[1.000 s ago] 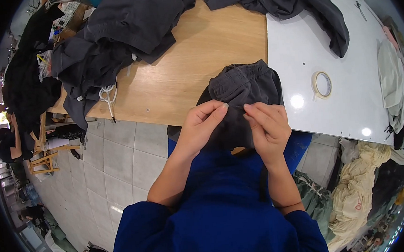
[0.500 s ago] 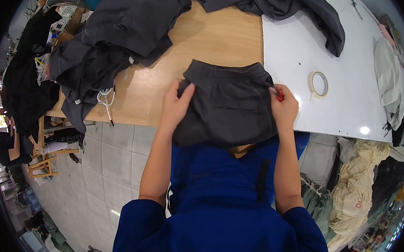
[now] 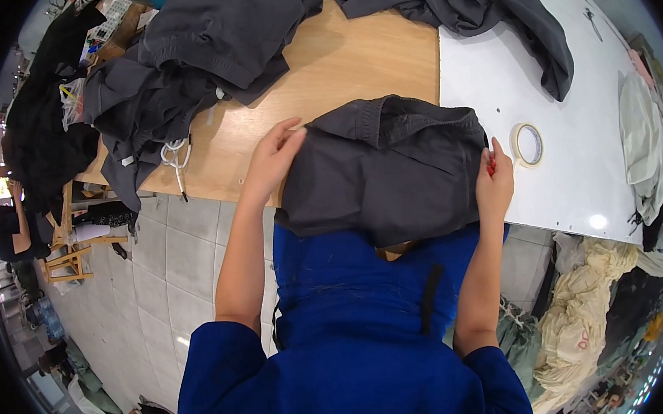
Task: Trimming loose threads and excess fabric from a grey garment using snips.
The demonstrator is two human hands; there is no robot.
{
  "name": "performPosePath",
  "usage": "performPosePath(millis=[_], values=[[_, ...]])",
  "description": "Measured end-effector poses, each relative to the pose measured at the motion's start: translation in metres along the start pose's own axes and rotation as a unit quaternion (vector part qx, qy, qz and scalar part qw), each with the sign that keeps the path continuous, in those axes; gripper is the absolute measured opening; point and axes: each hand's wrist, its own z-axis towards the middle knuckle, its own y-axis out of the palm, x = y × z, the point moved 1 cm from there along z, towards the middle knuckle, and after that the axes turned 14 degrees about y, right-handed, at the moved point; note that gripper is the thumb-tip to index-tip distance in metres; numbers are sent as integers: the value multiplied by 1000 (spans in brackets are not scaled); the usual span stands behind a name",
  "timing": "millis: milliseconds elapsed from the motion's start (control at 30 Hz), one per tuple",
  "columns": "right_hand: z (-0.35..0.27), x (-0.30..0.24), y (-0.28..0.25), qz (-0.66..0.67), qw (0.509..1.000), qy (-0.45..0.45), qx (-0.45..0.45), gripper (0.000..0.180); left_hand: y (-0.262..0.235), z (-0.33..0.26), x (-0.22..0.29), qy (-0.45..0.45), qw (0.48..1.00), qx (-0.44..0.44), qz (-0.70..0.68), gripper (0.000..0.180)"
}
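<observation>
A dark grey garment (image 3: 391,176) with a gathered, elastic-looking waistband lies at the near edge of the surface (image 3: 367,58), across the line where its wooden part meets its white part (image 3: 506,72). The waistband faces the far edge, its opening partly spread, and the lower part of the garment comes over the near edge toward the person's blue clothing (image 3: 352,282).

The left hand (image 3: 273,159) is at the garment's left side, thumb and fingertips right by its upper corner; I cannot tell whether its grip pinches the cloth. The right hand (image 3: 496,176) is at the right side, its grip closed around a small red object (image 3: 491,164) mostly hidden by the fingers; whether it pinches cloth too, I cannot tell.

A roll of tape (image 3: 540,145) lies on the white part, just beside the right hand. A heap of dark grey garments (image 3: 204,39) covers the left end of the surface, with a white cord (image 3: 176,164) hanging at the near edge. Another dark garment (image 3: 455,2) stretches along the far edge onto the white part.
</observation>
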Motion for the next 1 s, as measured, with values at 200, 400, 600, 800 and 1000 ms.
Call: performPosePath(millis=[200,400,600,800,1000], values=[[6,-14,0,-96,990,42,-98,17,25,18,19,-9,994,-89,-68,18],[32,-54,-57,429,897,-1,-108,16,11,40,145,231,947,23,-223,12],[25,-55,-110,439,854,-271,-70,22,-11,20,186,533,835,39,-128,18],[-16,7,-97,50,901,-304,-307,33,-59,-16,97,395,826,-232,329,22],[-41,41,-68,71,961,-188,-189,24,-64,-81,30,30,999,25,37,16]])
